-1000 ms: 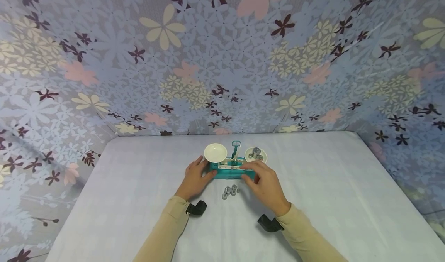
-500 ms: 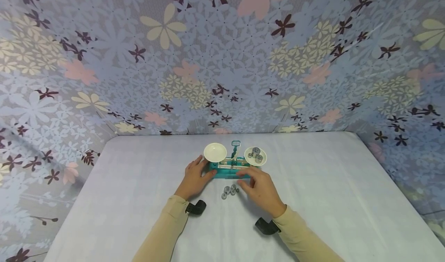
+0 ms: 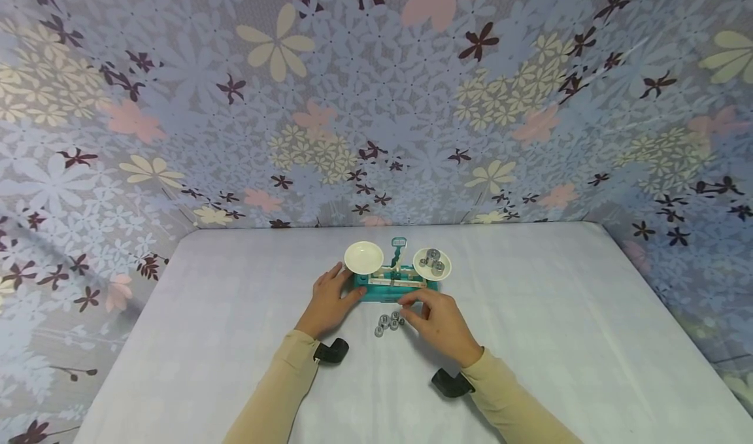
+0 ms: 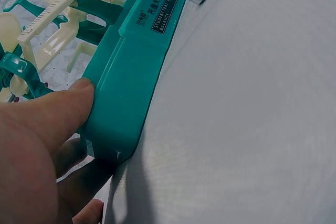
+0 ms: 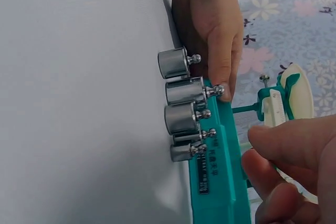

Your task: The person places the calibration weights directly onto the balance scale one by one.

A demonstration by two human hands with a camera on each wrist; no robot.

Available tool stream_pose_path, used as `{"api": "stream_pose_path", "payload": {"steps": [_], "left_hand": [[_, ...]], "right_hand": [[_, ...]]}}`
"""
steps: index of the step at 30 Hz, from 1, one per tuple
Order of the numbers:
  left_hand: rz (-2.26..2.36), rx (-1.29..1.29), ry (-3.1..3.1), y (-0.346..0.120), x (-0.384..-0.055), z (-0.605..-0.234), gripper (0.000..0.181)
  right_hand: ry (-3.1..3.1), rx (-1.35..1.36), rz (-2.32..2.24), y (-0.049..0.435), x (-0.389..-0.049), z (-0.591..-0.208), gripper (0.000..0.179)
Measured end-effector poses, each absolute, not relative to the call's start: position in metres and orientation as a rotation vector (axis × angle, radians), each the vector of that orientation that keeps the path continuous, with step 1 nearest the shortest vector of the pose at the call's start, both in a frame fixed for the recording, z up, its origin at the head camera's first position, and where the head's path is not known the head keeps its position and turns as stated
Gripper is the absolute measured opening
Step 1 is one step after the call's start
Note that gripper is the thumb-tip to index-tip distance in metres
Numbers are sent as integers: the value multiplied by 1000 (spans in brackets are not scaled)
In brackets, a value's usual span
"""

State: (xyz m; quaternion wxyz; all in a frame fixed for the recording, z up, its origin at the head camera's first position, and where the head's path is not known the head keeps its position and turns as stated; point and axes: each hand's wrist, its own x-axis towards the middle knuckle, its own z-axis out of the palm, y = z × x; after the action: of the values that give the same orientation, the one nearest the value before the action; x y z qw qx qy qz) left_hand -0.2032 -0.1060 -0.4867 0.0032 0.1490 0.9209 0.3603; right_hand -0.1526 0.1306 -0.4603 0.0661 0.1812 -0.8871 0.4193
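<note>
A teal balance (image 3: 384, 293) with two cream pans stands mid-table in the head view. My left hand (image 3: 334, 303) grips its left end, thumb on the front edge of the base (image 4: 113, 98) and fingers behind and beneath. The left pan (image 3: 363, 258) is bare. On the right pan (image 3: 430, 276) sit several metal weights (image 3: 438, 267). My right hand (image 3: 441, 323) hovers before the base's right half, fingers loosely bent, nothing visible between thumb and forefinger. In the right wrist view, its fingertips (image 5: 257, 135) overlap the side of the balance near the beam (image 5: 274, 108).
Several knobbed metal weights (image 3: 385, 321) stand clustered on the white cloth (image 3: 565, 339) between my hands, just in front of the balance. An upright teal pointer frame (image 3: 399, 242) rises behind the beam. A flowered wall covering (image 3: 376, 104) closes off the table's far edge.
My right hand has drawn back from the beam toward the near side and slightly left, uncovering the right pan and beam end. My left hand stays on the balance.
</note>
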Motion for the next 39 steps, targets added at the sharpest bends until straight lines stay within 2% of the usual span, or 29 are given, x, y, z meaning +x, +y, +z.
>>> {"api": "stream_pose_path", "payload": {"steps": [39], "left_hand": [[1134, 479, 2895, -106, -204, -487, 64]], "right_hand": [[-2908, 473, 1316, 137, -159, -480, 12]]}}
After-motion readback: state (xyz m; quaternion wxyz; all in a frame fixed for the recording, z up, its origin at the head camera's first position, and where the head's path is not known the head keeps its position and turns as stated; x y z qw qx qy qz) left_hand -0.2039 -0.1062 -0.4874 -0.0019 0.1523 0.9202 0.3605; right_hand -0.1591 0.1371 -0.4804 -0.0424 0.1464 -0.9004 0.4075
